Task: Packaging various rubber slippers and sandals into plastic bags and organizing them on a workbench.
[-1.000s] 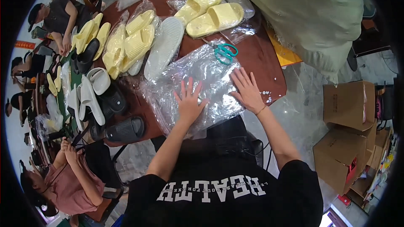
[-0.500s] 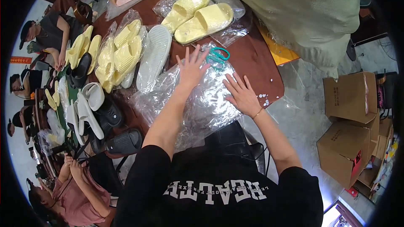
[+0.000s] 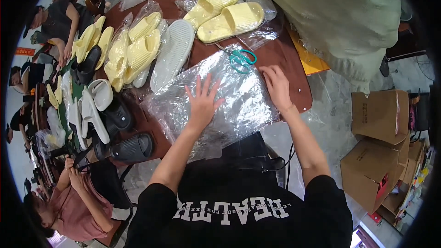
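While fingers spread flat, the left hand presses the clear plastic bag on the brown table, its long axis running left to right. Palm down, the right hand, fingers together, rests near teal scissors.

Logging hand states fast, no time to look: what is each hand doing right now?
Left hand: open, fingers spread, flat on the clear plastic bag, holding nothing.
Right hand: open, palm down at the bag's right edge, beside the teal scissors, gripping nothing.
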Demonstrator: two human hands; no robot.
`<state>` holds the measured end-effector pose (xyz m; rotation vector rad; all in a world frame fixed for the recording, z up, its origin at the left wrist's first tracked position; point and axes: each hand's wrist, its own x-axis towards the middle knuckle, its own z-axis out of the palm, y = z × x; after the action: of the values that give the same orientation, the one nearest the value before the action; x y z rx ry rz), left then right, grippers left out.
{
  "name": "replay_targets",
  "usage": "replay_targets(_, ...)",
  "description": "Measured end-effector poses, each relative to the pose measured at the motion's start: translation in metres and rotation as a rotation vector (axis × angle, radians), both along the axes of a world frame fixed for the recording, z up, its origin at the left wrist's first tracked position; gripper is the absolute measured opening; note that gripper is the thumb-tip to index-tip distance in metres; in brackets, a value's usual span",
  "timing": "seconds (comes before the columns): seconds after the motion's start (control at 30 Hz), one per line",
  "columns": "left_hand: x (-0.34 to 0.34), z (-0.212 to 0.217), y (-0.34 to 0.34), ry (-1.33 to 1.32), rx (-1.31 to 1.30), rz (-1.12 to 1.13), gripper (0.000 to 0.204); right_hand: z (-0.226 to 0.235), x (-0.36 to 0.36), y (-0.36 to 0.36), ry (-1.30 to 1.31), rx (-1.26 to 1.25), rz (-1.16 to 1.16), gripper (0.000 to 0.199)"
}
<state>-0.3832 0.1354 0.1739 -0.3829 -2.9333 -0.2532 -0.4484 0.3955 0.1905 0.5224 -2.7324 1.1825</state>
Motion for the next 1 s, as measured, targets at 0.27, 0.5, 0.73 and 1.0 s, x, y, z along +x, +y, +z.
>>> replay_targets(0.27, -0.003, -0.026, 0.003, -0.059, 0.094, 0.025, 0.061, -0.012, -0.079, -0.014, 0.256, 0.584, 0.16, 0.007)
replay_targets(0.5, -0.002, -0.027, 0.0, -0.085, 0.05, 0.072, 0.061, 0.056, -0.062, 0.013, 0.299, 0.536, 0.062, 0.015)
replay_targets(0.73, -0.003, -0.026, -0.001, -0.062, 0.072, 0.035, 0.061, 0.023, -0.022, -0.008, 0.334, 0.349, -0.087, 0.016)
replay_targets(1.0, -0.002, -0.024, 0.003, -0.023, 0.079, 0.048, 0.062, -0.001, 0.004, -0.082, 0.283, 0.54, 0.136, 0.049)
